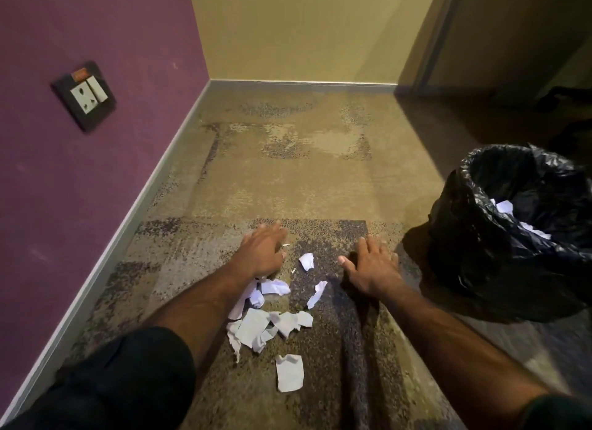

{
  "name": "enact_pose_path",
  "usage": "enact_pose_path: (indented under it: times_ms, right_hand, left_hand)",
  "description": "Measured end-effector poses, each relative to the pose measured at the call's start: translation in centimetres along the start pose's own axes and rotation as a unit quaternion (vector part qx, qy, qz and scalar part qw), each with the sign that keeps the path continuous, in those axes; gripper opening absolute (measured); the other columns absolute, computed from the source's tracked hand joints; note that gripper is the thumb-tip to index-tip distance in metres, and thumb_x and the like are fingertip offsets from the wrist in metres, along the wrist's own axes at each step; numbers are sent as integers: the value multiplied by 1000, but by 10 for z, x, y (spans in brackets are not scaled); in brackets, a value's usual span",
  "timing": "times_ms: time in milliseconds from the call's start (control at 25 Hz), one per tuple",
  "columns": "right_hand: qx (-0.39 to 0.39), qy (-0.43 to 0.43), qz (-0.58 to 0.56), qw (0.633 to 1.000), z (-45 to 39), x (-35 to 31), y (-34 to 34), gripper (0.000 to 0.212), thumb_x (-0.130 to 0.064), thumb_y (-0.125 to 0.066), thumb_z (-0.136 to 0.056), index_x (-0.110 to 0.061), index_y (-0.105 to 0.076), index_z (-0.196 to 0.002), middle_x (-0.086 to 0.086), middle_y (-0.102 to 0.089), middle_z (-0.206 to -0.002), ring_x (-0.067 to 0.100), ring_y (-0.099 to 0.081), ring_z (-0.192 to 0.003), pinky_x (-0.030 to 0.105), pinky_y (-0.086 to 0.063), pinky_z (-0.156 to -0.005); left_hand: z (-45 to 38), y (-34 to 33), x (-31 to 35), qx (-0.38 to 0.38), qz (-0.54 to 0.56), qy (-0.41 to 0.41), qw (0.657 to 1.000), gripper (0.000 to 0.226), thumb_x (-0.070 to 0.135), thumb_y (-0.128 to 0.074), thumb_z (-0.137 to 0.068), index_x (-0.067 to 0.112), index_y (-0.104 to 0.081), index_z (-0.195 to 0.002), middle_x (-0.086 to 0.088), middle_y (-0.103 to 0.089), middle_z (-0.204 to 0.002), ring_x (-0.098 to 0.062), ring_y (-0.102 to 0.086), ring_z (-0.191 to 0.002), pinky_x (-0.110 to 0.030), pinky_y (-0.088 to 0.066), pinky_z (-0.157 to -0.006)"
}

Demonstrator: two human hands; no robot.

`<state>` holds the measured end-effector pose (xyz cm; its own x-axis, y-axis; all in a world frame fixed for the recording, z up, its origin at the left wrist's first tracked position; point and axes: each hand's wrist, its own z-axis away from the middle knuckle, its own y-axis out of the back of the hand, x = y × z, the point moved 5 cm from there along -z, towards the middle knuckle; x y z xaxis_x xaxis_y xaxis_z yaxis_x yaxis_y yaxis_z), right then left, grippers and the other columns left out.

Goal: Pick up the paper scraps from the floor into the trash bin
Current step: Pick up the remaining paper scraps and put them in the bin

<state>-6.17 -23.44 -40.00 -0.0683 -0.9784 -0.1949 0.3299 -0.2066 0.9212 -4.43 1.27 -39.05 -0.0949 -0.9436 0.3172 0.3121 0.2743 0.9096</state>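
A dark socket plate [84, 96] (holding 1 white outlet and a switch) is sitting on the purple wall [96, 29], which is meeting a yellow wall [304, 29] above grey skirting [301, 86].

Paper scraps [270, 324] lie on the carpet [288, 179], trash bin [512, 234] right, wall socket [85, 95] left.

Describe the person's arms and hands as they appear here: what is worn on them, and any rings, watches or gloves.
Both hands, left and right, are bare, with no gloves. The forearms are bare too, and no watch or bracelet shows. No ring is plainly visible. A dark black sleeve covers the left upper arm; another dark sleeve edge shows on the right arm.
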Motion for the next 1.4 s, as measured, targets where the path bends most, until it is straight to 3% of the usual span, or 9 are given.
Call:
enact_pose_path:
  times_ms: [120, 280, 480, 800, 920, 1000, 1120, 1280, 1400]
  right_hand:
    - [-14, -77, -46, 996, 1, 7, -19, 87, -67, -30, -97, -9, -9, -159, 17, -1, -167, 42, -1, -153, 58, -11, -122]
    - [-28, -64, -59, 996, -3, -11, -37, 90, -68, -32, -97, -7, -7, -159, 23, 7, -166, 43, 4, -153, 55, -9, -122]
    - [-28, 23, -51, 998, -9, -50, -39, 84, -61, -34, -100, -10, -6, -160, 21, 7, -166, 40, 5, -153, 52, -8, -124]
    - [-80, 206, 31, 975, 3, -108, -44, 60, -38, -38, -106, -22, -16, -159, 1, -1, -169, 38, -8, -153, 55, -20, -122]
    - [-55, 226, 92, 968, 8, -103, -41, 53, -39, -40, -105, -22, -31, -154, 1, -15, -167, 34, -25, -149, 53, -31, -117]
    - [-35, 220, 104, 969, 7, -91, -35, 52, -43, -42, -104, -28, -34, -153, 0, -23, -165, 32, -33, -145, 51, -34, -116]
    - [-26, 179, 99, 978, 4, -63, -29, 51, -48, -42, -102, -35, -37, -151, -3, -28, -164, 33, -28, -148, 52, -28, -118]
    - [-58, 140, 45, 987, 7, -49, -28, 55, -52, -40, -101, -27, -38, -151, 3, -23, -165, 35, -28, -147, 50, -28, -119]
    - [-58, 82, 2, 995, 12, -59, -33, 65, -60, -36, -99, -19, -38, -150, 9, -24, -162, 38, -29, -144, 52, -31, -117]
  left_hand:
    - [-6, -18, 5, -47, 22, -13, 999, 63, 16, -49, -101, 31, -26, -158, -2, -20, -169, -29, -19, -154, -54, -18, -122]
    - [-12, -22, 10, -63, -48, -49, 996, 59, 12, -46, -101, 20, -30, -158, 0, -24, -167, -26, -24, -152, -53, -25, -121]
    - [-6, -18, -4, -33, -88, -41, 995, 38, 15, -47, -102, 12, -51, -140, -5, -40, -148, -26, -44, -129, -46, -47, -102]
    - [26, -14, -35, 24, -83, -59, 994, 33, 38, -44, -105, 17, -60, -125, -3, -51, -126, -15, -49, -104, -35, -46, -84]
    - [23, -16, -32, 37, -72, -69, 994, 49, 41, -47, -104, 20, -41, -148, -4, -36, -154, -20, -42, -134, -42, -45, -106]
    - [13, -21, -21, -16, -86, -79, 993, 65, 40, -43, -105, 23, -15, -161, 1, -6, -170, -25, -14, -154, -49, -22, -123]
    - [-3, -26, -4, -76, -126, -88, 985, 64, 40, -32, -109, 22, -1, -162, 3, 10, -170, -25, 4, -157, -50, -10, -126]
    - [-9, -22, -7, -65, -114, -68, 989, 53, 39, -32, -109, 15, -27, -157, -4, -17, -168, -30, -22, -152, -53, -29, -120]
    - [2, -17, -15, -32, -108, -62, 992, 45, 40, -36, -108, 11, -46, -141, -5, -39, -147, -22, -44, -127, -45, -47, -102]
